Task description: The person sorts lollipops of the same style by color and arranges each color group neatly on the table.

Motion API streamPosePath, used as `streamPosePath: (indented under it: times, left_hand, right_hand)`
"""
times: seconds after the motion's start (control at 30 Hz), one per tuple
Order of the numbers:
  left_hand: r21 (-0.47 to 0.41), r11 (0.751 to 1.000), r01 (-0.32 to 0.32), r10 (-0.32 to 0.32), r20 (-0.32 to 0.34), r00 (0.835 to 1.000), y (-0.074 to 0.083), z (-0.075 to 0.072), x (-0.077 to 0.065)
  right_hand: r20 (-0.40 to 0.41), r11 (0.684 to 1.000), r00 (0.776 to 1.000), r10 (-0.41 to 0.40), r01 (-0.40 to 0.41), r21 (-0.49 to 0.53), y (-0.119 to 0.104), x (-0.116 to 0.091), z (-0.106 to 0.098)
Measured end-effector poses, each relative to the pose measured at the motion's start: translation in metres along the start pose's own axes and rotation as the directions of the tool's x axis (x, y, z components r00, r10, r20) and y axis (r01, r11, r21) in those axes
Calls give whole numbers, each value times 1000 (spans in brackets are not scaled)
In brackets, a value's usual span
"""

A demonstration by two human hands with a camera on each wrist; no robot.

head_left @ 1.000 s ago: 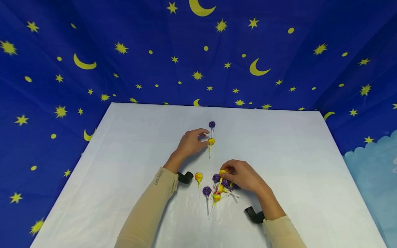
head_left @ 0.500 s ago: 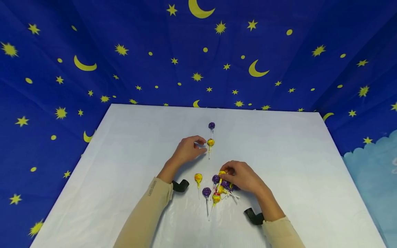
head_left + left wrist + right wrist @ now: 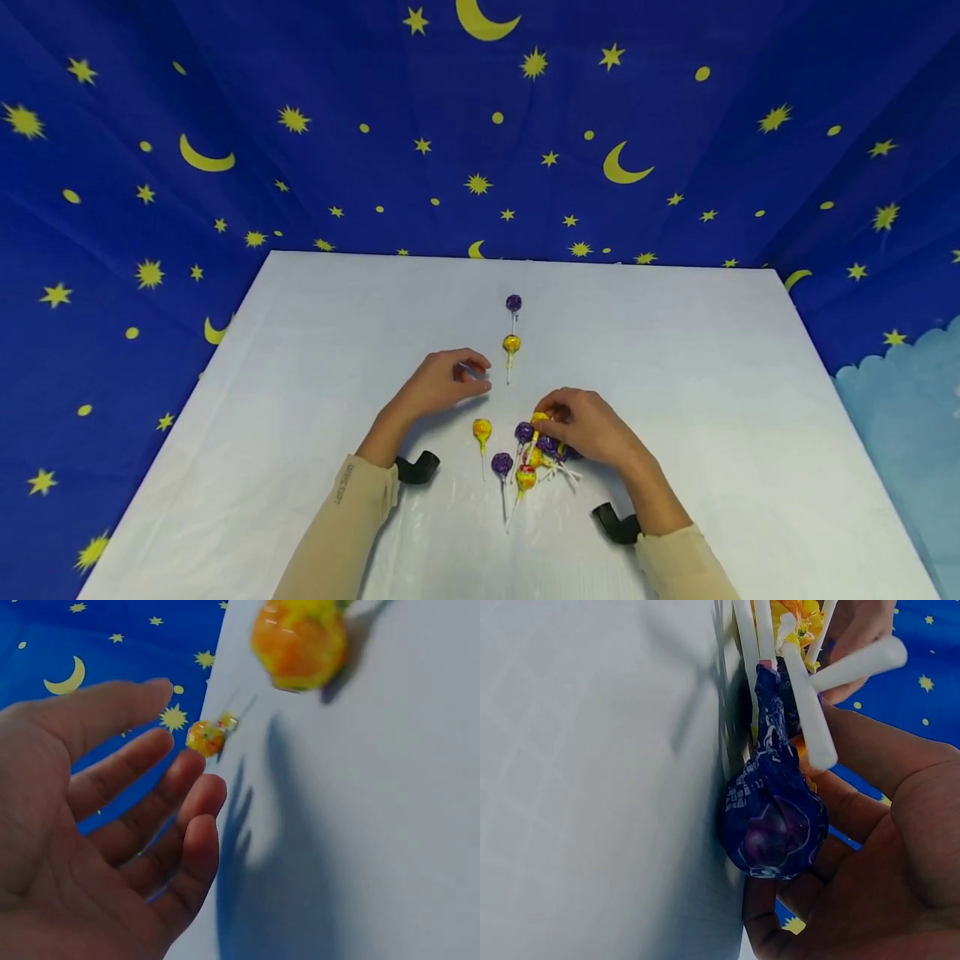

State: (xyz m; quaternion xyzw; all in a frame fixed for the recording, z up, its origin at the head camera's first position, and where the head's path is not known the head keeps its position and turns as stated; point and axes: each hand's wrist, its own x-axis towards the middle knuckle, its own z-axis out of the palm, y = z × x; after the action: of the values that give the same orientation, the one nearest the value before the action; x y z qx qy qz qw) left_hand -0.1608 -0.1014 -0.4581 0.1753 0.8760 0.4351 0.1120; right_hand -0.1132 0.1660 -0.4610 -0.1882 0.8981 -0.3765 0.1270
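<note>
My left hand [image 3: 442, 385] hovers over the table with fingers loosely bent, holding nothing. Beyond it lie a purple lollipop [image 3: 513, 302] and a yellow lollipop [image 3: 512, 344], one behind the other in a line. In the left wrist view, a blurred orange-yellow lollipop [image 3: 300, 645] sits past the fingertips. At the pile, my right hand [image 3: 588, 423] pinches a yellow lollipop [image 3: 539, 418] between thumb and fingers. A purple-wrapped lollipop [image 3: 772, 825] fills the right wrist view close to the palm, partly hiding the fingers.
Several purple and yellow lollipops lie heaped under the right hand, among them a yellow one [image 3: 526, 477] and a purple one [image 3: 502, 465]. Another yellow lollipop [image 3: 482, 431] lies apart to the left. The white table [image 3: 360, 317] ends at a blue star-patterned cloth [image 3: 337, 167].
My left hand has drawn back from the two lined-up lollipops, toward me and to the left. The right hand stays at the pile with its yellow lollipop.
</note>
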Motion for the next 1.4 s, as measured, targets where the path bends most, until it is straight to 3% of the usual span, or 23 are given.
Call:
streamPosePath:
  times: [0.37, 0.67, 1.17, 1.4]
  left_hand:
    - [21, 999, -43, 41, 84, 996, -4, 4, -22]
    - [9, 995, -103, 100, 178, 979, -2, 7, -36]
    - [94, 989, -115, 98, 170, 981, -3, 17, -39]
    - [80, 990, -113, 98, 167, 981, -2, 17, -39]
  right_hand:
    - [-10, 1000, 1000, 28, -28, 9, 0, 0, -1]
    - [-18, 999, 999, 40, -40, 12, -2, 1, -1]
    - [-24, 1000, 999, 20, -20, 11, -1, 0, 0]
    - [-17, 999, 998, 54, -54, -6, -4, 2, -1]
